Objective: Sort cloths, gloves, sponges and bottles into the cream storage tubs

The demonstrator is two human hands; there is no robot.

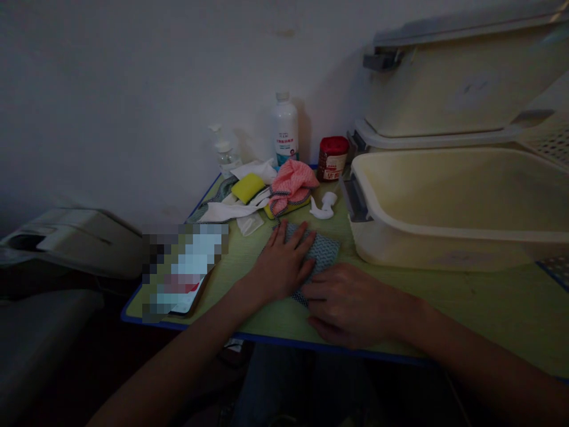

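Observation:
A blue-grey patterned cloth [328,250], apparently folded, lies flat on the table under both my hands. My left hand [284,264] rests palm down across its left part, fingers stretched and spread. At the cloth's near right edge, my right hand [351,302] is closed, with its curled fingers against the fabric; the fingertips are partly hidden. Just beyond my left hand, a crumpled pink cloth [293,181] with a dark edge sits over a yellow sponge. Another yellow sponge [248,188] lies to the left of it, on white and grey cloths [231,210].
An open cream bin [400,249] stands at the right, with more lidded bins [435,89] stacked behind. Along the wall are a white bottle [285,127], a pump bottle [226,155] and a red-lidded jar [333,159]. A white nozzle-like piece [324,206] and a blurred-out phone [191,273] also lie here.

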